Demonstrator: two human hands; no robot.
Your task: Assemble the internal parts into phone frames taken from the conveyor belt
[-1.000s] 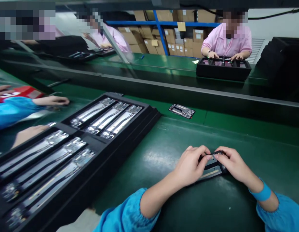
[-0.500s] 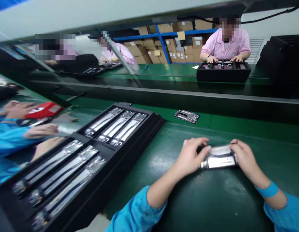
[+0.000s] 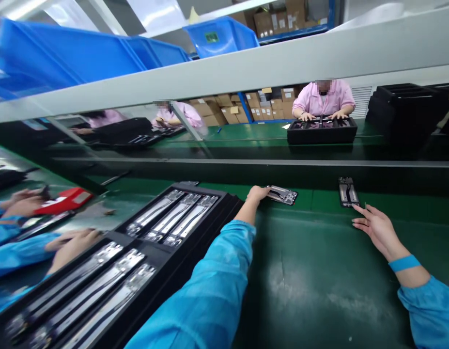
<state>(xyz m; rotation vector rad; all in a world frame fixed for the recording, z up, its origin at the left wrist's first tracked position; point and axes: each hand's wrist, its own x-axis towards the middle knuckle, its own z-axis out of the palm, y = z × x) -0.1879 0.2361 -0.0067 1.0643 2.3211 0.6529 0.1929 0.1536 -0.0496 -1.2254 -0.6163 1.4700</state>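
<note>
Left frame: laid flat on the belt, just right of the tray's far corner. The left hand is stretched out between that corner and the frame, with fingertips set on the frame's near end. Whether it is gripped or only touched cannot be told. The arm is fully extended, probably because the belt runs beyond the table.

Right frame: flat on the same belt, well right of the tray, set crosswise. The right hand is kept released, palm down and fingers spread, just short of this frame and apart from it. Nothing is held.

Tray: two compartments are seen, each with three long metal parts laid side by side, presumably kept separate to avoid scratches.

Left of the tray: another person's hands in blue sleeves, and a red object.

Beyond the tray, across the belt: a person in pink is seated at a second tray.

Above the tray: blue bins are stored on a shelf.
</note>
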